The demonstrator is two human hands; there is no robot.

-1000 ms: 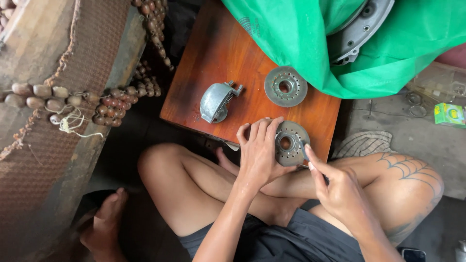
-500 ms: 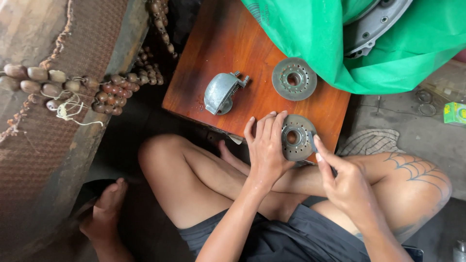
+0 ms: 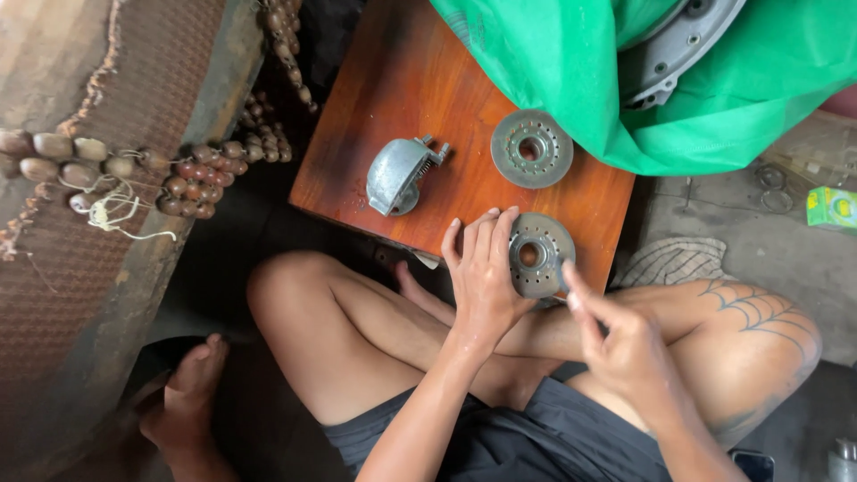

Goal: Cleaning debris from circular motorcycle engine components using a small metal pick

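My left hand [image 3: 486, 272] holds a round grey metal disc [image 3: 540, 253] with a centre hole and small rim holes, at the near edge of a reddish wooden board [image 3: 420, 98]. My right hand [image 3: 616, 344] pinches at the disc's right rim with fingertips together; whether it holds a small part is too small to tell. A second, similar disc [image 3: 532, 148] lies flat on the board farther away. A grey domed metal housing [image 3: 397, 174] lies on the board to the left.
A green plastic sheet [image 3: 607, 71] covers a large metal part [image 3: 678, 45] at the top right. Strings of brown beads [image 3: 116, 170] hang on a woven surface at the left. My bare crossed legs are below; a small green box [image 3: 832, 208] lies on the concrete floor.
The view has shifted slightly. My right hand's fingertips have closed in on the held disc's right rim. My left hand keeps its hold on the disc.
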